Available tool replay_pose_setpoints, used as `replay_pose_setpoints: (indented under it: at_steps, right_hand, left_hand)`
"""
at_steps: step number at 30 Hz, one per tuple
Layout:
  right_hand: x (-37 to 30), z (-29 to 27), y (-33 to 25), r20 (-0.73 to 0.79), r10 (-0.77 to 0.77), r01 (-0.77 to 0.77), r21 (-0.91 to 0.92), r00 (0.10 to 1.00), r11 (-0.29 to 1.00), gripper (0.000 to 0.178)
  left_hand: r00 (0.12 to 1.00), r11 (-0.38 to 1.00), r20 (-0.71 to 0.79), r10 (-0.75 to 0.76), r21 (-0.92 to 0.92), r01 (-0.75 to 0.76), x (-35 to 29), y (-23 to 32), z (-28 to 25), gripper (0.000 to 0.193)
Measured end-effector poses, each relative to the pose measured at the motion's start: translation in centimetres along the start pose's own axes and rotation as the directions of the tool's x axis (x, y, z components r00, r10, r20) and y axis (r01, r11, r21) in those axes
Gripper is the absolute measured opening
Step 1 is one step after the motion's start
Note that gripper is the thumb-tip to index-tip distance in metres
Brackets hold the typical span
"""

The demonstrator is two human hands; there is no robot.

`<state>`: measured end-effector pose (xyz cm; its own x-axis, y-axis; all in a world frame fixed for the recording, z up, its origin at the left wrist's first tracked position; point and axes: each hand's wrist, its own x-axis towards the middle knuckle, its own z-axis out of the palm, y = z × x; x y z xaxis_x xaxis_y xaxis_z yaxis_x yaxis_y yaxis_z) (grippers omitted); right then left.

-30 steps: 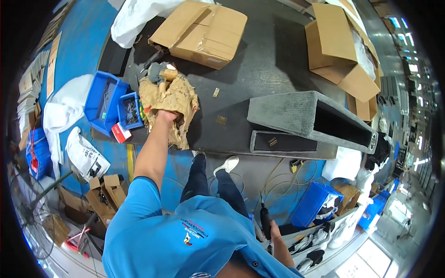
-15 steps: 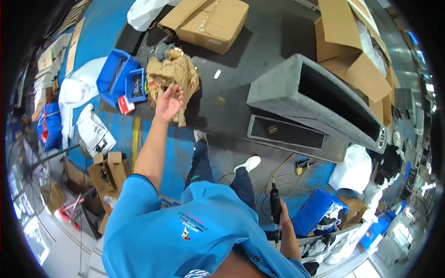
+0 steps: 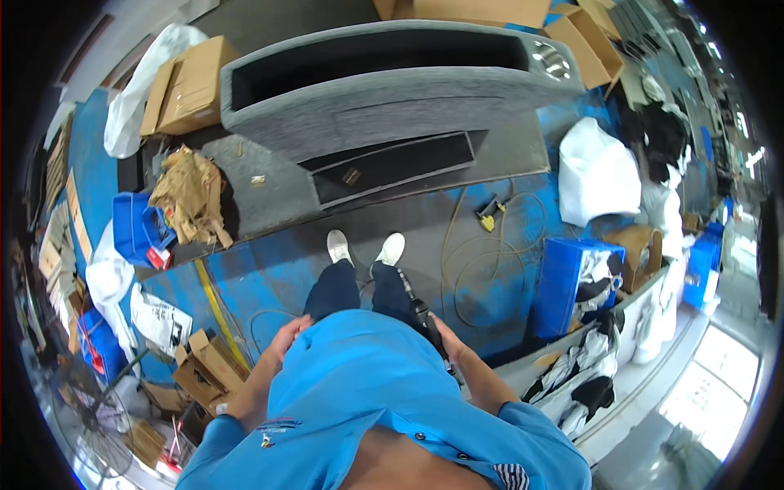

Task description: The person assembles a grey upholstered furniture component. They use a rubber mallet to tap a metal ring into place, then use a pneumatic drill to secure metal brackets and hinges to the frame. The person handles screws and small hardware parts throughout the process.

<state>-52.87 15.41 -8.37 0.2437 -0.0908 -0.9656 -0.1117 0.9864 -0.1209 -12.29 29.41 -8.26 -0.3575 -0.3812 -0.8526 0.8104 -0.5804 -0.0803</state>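
Observation:
My right hand (image 3: 447,336), beside my right hip, is wrapped round a black inline power screwdriver (image 3: 426,323), its thin bit end pointing away from me toward my shoes. My left hand (image 3: 287,336) rests by my left hip with its fingers curled in. Whatever it may hold is hidden. Ahead of me, a long grey fabric-covered frame (image 3: 392,118) with a dark hollow lies across the black platform (image 3: 269,208). A round metallic opening (image 3: 550,61) sits at its right end. In front of it is a flat black panel (image 3: 396,167) with a grey rim.
Crumpled brown paper (image 3: 189,196) and blue bins (image 3: 135,229) stand at the platform's left end, near a cardboard box (image 3: 189,88). A thin hose (image 3: 457,269) coils on the blue floor by a yellow-and-black tool (image 3: 490,214). A blue crate (image 3: 559,286) stands right.
My left hand has drawn back from the crumpled paper to my left hip. My view has turned right, so the grey frame now lies straight ahead. The screwdriver stays in my right hand.

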Motion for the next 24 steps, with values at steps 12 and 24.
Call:
replay_pose_setpoints:
  at_steps: [12, 24]
  right_hand:
    - [-9.4, -6.6, -1.4, 0.115, -0.196, 0.171, 0.199, 0.974, 0.965, 0.06]
    - [8.6, -21.5, -14.5, 0.033, -0.577, 0.558, -0.305, 0.816, 0.772, 0.05]
  left_hand:
    - [0.985, 0.988, 0.169, 0.022, -0.152, 0.004, 6.3, 1.0, 8.7, 0.026]
    - [0.902, 0.909, 0.385, 0.198, 0.272, -0.315, 31.7, 9.1, 21.0, 0.041]
